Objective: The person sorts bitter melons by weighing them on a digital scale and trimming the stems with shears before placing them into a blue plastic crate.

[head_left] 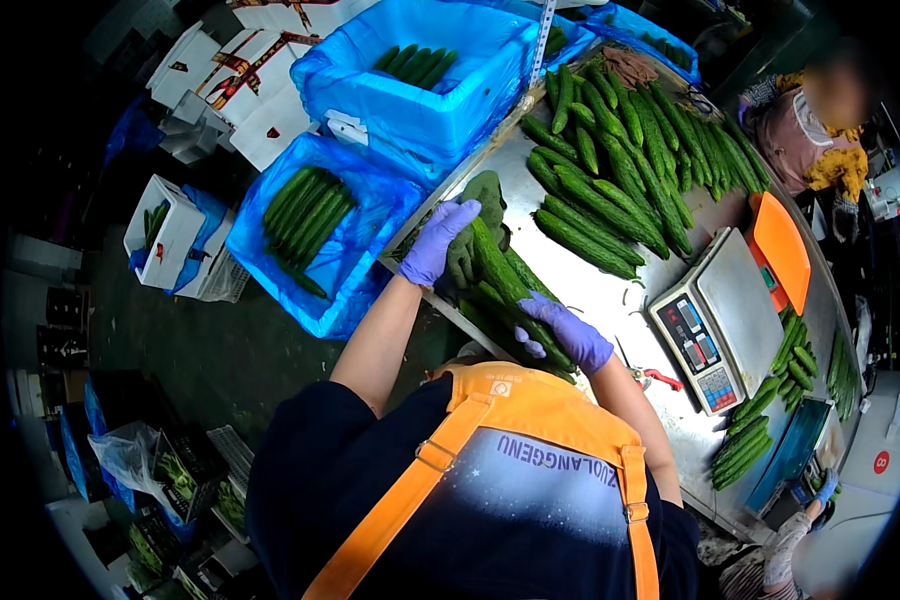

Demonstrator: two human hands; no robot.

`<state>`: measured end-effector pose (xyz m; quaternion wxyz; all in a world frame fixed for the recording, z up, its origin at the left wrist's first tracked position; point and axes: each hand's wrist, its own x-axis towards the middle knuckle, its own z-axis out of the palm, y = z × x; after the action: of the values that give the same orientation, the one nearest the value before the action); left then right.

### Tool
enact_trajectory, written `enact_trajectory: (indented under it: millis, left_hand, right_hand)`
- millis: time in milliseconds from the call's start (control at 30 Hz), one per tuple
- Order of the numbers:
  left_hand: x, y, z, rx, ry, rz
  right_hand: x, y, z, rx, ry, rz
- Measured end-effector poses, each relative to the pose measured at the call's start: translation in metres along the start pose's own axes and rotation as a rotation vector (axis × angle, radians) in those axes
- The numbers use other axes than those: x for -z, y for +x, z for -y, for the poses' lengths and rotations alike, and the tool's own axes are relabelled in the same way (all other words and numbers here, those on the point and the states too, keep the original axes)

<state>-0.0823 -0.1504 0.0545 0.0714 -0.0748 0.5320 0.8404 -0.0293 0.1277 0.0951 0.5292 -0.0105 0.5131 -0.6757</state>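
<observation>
My left hand (441, 241), in a purple glove, holds the upper end of a long cucumber (498, 262) at the near left edge of the metal table. My right hand (568, 330), gloved alike, grips the lower part of the same cucumber near the apron. More cucumbers (529, 274) lie under and beside it, partly hidden by it. A dark green cloth (486, 193) lies just beyond my left hand. To the right, a large pile of cucumbers (622, 169) covers the far part of the table.
A digital scale (735, 300) with an orange scoop (782, 247) stands right; red-handled shears (661, 379) lie near it. Blue-lined crates (251, 247) (420, 124) with cucumbers stand left, before white boxes (259, 82). A co-worker (806, 142) is across the table, another's gloved hand (826, 486) at lower right.
</observation>
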Motion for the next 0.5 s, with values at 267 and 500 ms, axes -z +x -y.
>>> enact_trajectory:
  millis: [267, 500]
  left_hand:
    - [0.012, 0.026, 0.007, -0.233, 0.637, -0.045]
    - [-0.025, 0.017, 0.004, -0.5, 0.837, -0.169]
  right_hand:
    - [-0.001, -0.014, 0.0, 0.25, -1.216, -0.569]
    - [0.003, -0.021, 0.002, 0.473, -1.78, -0.864]
